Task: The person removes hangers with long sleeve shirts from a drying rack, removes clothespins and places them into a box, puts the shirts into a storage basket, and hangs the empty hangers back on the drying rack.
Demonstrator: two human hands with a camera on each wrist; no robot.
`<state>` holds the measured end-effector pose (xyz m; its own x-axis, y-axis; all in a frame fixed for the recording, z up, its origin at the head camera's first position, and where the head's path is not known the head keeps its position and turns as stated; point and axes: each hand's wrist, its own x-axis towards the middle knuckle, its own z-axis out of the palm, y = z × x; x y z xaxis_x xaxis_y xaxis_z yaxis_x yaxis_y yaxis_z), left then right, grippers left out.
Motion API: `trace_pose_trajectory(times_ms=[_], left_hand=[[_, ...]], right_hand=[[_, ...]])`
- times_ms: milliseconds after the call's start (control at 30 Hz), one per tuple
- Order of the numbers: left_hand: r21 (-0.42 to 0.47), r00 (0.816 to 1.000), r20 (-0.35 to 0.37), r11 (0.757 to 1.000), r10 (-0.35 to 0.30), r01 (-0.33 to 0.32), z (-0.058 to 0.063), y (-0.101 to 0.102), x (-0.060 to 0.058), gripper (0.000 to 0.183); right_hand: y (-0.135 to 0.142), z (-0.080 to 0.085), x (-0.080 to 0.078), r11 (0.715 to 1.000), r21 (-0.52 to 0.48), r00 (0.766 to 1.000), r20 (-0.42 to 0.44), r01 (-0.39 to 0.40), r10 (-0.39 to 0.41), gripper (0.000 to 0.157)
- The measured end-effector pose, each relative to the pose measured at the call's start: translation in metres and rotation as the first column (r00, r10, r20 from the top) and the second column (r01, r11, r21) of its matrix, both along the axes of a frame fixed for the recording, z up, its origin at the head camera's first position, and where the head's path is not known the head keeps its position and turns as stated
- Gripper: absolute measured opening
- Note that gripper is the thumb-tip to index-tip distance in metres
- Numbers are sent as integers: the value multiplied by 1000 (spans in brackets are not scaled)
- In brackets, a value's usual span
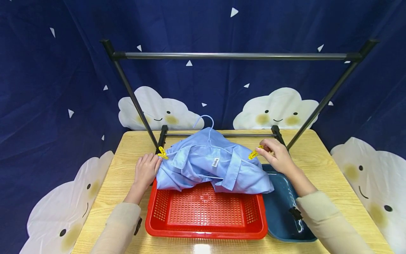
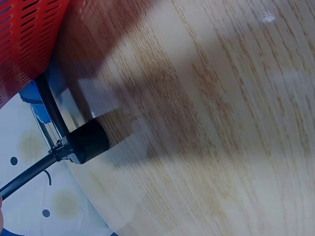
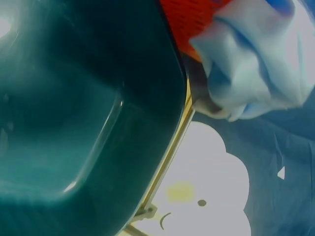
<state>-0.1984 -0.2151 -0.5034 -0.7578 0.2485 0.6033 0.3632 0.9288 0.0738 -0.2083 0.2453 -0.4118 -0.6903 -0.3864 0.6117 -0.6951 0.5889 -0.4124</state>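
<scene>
A light blue shirt (image 1: 203, 160) is spread on a pale blue hanger (image 1: 207, 121), its hook pointing up, and drapes over the back of a red basket (image 1: 206, 233). My left hand (image 1: 147, 169) grips the shirt's left end, beside a yellow clothespin (image 1: 162, 153) that sits there. At the other end, my right hand (image 1: 275, 155) pinches a second yellow clothespin (image 1: 254, 154) between thumb and fingers, its tip at the shirt's edge. Shirt fabric (image 3: 261, 59) hangs at the upper right of the right wrist view, where the right hand itself is out of frame.
A dark teal basin (image 1: 279, 208) stands right of the basket, under my right forearm. Behind the shirt rises a black rack with a metal crossbar (image 1: 234, 56); a foot of it (image 2: 88, 140) shows in the left wrist view. All stand on a wooden table (image 1: 330, 197).
</scene>
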Motion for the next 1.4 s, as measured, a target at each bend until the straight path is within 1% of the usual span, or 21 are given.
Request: trace_pose_trajectory(times_ms=[167, 267, 333, 433, 533, 667, 867, 1000, 1133, 1233, 1400], left_hand=[[-7, 1000, 11, 1000, 4, -4, 0, 0, 0, 28], [-9, 1000, 14, 1000, 6, -6, -1, 0, 0, 25], [-9, 1000, 11, 1000, 5, -4, -1, 0, -1, 26], [-7, 1000, 1, 1000, -3, 3, -1, 0, -1, 29], [-5, 1000, -7, 1000, -7, 6, 0, 0, -1, 31], [-10, 1000, -9, 1000, -4, 4, 0, 0, -1, 29], [-14, 1000, 12, 1000, 10, -10, 1, 0, 0, 22], [-14, 999, 25, 1000, 20, -20, 1, 0, 0, 21], [-9, 1000, 18, 1000, 15, -15, 0, 0, 0, 21], [-7, 1000, 10, 1000, 9, -9, 0, 0, 0, 22], [-9, 1000, 10, 1000, 10, -10, 0, 0, 0, 22]], right_hand=[[17, -1, 1, 999, 3, 998, -55, 37, -37, 15], [27, -3, 1, 996, 17, 993, -85, 85, -83, 20], [32, -4, 2, 992, 31, 989, -85, 123, -120, 22], [40, -7, 6, 978, 78, 980, -65, 193, -188, 24], [47, -14, 9, 960, 138, 970, -27, 243, -241, 25], [55, -27, 10, 941, 205, 961, 14, 268, -277, 26], [63, -45, 12, 918, 284, 950, 60, 278, -307, 26], [65, -52, 15, 909, 331, 941, 133, 253, -310, 25], [65, -56, 18, 892, 394, 917, 225, 222, -328, 23], [66, -61, 20, 872, 446, 898, 273, 199, -345, 24], [68, -69, 20, 846, 512, 877, 325, 151, -353, 33]])
